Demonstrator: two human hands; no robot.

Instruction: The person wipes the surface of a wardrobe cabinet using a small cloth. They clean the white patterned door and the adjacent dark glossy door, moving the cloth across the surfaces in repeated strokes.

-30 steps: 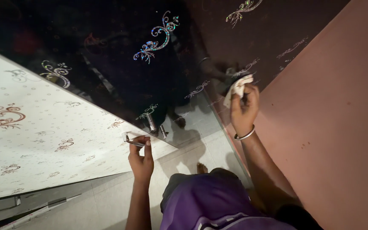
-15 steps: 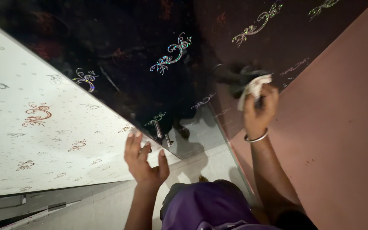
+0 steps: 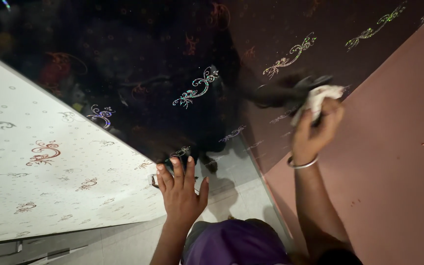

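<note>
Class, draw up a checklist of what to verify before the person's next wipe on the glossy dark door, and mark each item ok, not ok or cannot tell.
1. Crumpled white cloth gripped in the right hand: ok.
2. Cloth touching the glossy dark door panel: ok.
3. Left hand spread flat at the door's lower edge, bracing it: ok.
4. Metal handle under the left hand: cannot tell, mostly hidden.
5. Smears left on the panel: cannot tell, reflections mask it.
6. Silver bangle clear of the door: ok.

Dim room: plain pinkish wall (image 3: 393, 162), seemingly pale tiled floor (image 3: 123, 243).
</note>
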